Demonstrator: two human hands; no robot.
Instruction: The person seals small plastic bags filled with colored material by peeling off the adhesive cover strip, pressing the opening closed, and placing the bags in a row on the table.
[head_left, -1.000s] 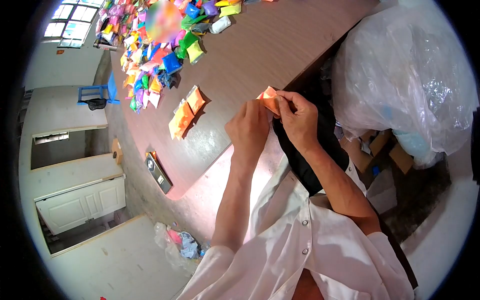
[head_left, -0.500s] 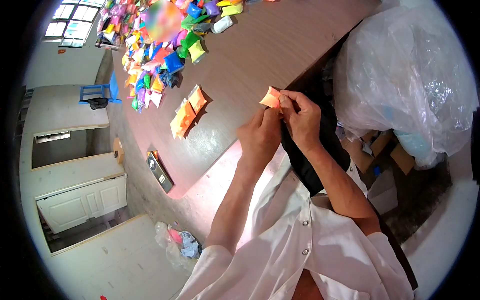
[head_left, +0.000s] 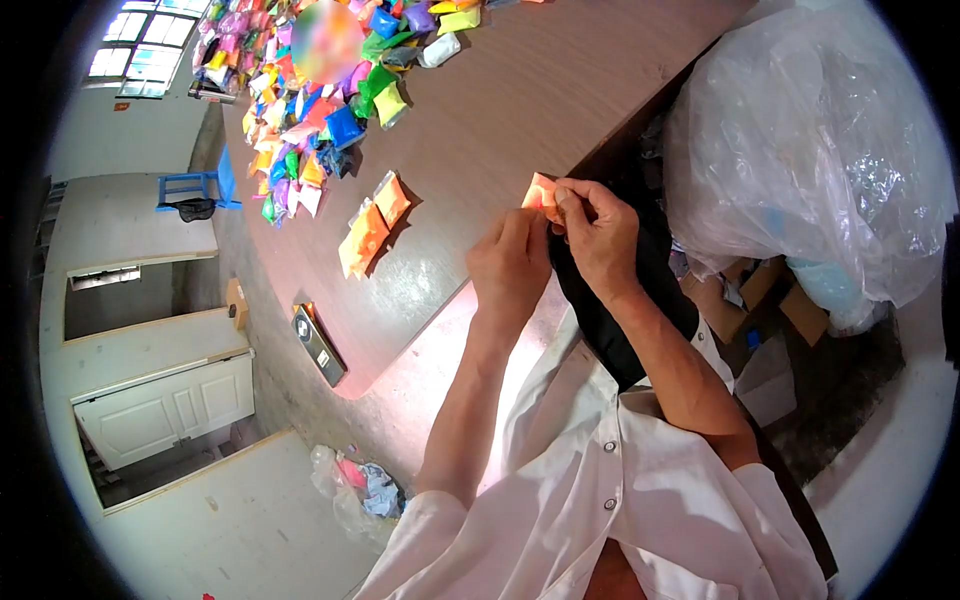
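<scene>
An orange packet (head_left: 541,190) is pinched between my two hands above the table's near edge. My left hand (head_left: 511,255) is closed at its lower left side, fingers curled in. My right hand (head_left: 600,225) grips the other side with thumb and index finger; part of the packet is hidden behind the fingers. On the brown table (head_left: 480,130), to the left of my hands, two more orange packets (head_left: 365,238) lie close together, with clear plastic edges showing.
A large heap of colourful packets (head_left: 345,127) covers the far left of the table. A dark phone-like device (head_left: 318,345) lies near the table's corner. At the right stands a big clear plastic bag (head_left: 790,150) above opened cardboard (head_left: 720,305). A blue chair (head_left: 190,188) is farther off.
My left hand has shifted slightly left and down, a little farther from the right. The orange packet is now more covered by my fingers. The packets on the table have stayed put.
</scene>
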